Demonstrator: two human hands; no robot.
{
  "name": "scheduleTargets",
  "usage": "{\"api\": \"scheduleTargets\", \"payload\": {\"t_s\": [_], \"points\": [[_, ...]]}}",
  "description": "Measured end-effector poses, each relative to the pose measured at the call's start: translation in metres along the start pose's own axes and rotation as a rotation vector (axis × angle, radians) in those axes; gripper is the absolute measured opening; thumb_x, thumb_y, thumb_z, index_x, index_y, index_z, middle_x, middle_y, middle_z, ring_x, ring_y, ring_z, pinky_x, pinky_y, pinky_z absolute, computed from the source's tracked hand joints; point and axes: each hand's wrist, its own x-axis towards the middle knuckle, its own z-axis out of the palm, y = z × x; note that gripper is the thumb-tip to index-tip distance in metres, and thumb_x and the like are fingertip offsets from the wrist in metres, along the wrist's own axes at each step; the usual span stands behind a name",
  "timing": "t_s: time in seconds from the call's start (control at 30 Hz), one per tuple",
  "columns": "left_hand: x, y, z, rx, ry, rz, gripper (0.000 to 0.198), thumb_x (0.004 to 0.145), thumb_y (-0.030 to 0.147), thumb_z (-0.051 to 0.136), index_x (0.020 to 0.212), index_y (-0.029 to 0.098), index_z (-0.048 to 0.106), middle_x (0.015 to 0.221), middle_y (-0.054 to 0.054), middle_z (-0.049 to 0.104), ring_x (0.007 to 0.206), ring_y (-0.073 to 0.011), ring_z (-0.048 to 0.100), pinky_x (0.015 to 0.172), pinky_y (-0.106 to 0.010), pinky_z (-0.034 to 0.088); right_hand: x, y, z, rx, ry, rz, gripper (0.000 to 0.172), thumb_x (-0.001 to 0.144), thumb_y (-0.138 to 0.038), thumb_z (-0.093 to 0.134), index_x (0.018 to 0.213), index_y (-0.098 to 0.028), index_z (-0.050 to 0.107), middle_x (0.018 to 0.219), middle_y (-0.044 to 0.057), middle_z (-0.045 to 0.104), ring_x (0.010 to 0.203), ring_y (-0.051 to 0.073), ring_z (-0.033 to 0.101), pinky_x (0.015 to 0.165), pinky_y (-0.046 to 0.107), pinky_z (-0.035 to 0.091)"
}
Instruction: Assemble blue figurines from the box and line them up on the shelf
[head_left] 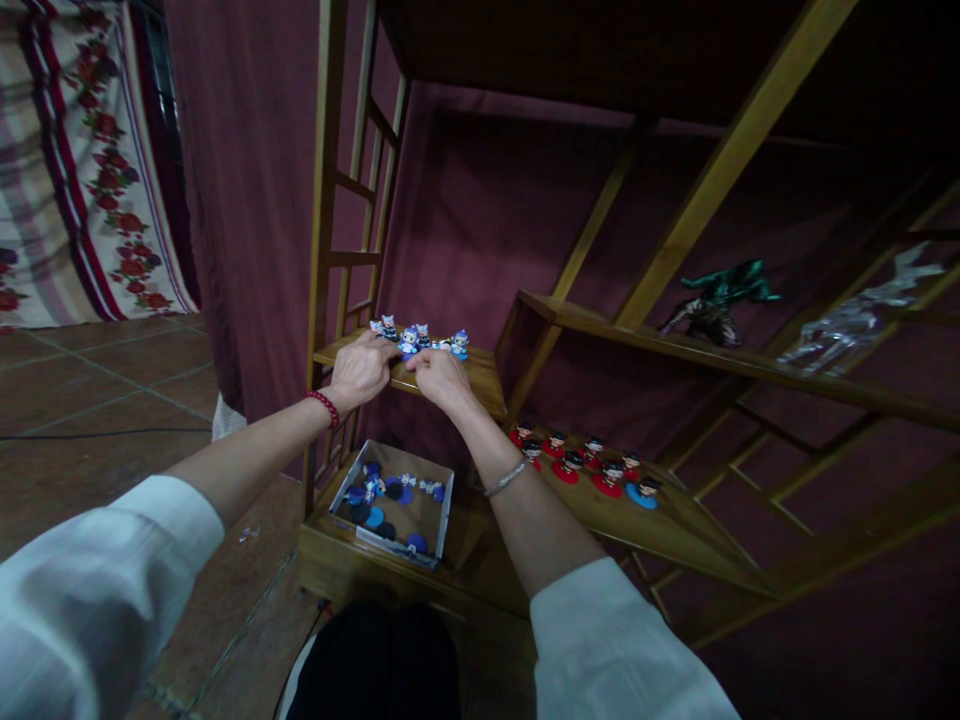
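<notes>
Both my hands reach onto a small wooden shelf [480, 385]. My left hand [361, 368], with a red bead bracelet at the wrist, rests by the leftmost of several small blue and white figurines [409, 340] standing in a row; its fingers are curled at one of them. My right hand [441, 378], with a silver bangle, lies knuckles up just in front of the row, fingers bent down toward the figurines. What the fingertips pinch is hidden. Below, an open cardboard box [442, 510] holds more blue figurines and round bases.
A lower shelf [675, 525] to the right carries several red-based figurines [592, 465] and a blue-based one. A higher shelf [750, 362] holds a green wrapped item [724, 290] and a clear one [855, 320]. Maroon curtain behind; tiled floor at left.
</notes>
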Motion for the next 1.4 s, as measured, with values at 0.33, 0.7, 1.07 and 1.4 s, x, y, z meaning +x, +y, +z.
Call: {"api": "scheduleTargets", "payload": {"t_s": [0.33,0.7,1.07,1.4], "points": [[0.001,-0.001,0.002,0.027,0.010,-0.007,0.039,0.077,0.012,0.038,0.102,0.025,0.065,0.105,0.000,0.065,0.102,-0.0200,0.049,0.076,-0.028,0.045,-0.001,0.000,0.000,0.006,-0.022,-0.017,0.027,0.073,-0.019,0.044,0.082,-0.027,0.068,0.085,0.000,0.069,0.079,0.016,0.061,0.072,0.025,0.044],[0.001,0.002,0.001,0.028,0.021,-0.024,0.037,0.076,0.012,0.037,0.096,0.024,0.066,0.104,-0.001,0.065,0.099,-0.0205,0.050,0.075,-0.029,0.045,-0.004,0.004,0.000,0.098,0.057,-0.014,0.027,0.071,-0.016,0.044,0.081,-0.025,0.068,0.081,-0.001,0.068,0.076,0.015,0.061,0.072,0.023,0.044],[0.006,0.023,0.003,-0.024,0.013,0.052,0.032,0.078,0.016,0.039,0.095,0.023,0.065,0.102,-0.002,0.064,0.099,-0.0205,0.049,0.079,-0.030,0.044,-0.021,0.015,-0.026,0.127,0.340,0.152,0.030,0.073,-0.010,0.040,0.088,-0.021,0.063,0.101,0.004,0.063,0.095,0.016,0.057,0.086,0.026,0.040],[0.011,0.034,0.009,-0.026,-0.004,0.153,0.033,0.082,0.026,0.038,0.103,0.023,0.063,0.103,-0.001,0.065,0.098,-0.0200,0.050,0.079,-0.030,0.044,-0.005,0.034,-0.016,0.207,0.261,0.241,0.029,0.073,-0.016,0.044,0.097,-0.022,0.060,0.099,0.004,0.065,0.094,0.017,0.059,0.082,0.026,0.043]]}}
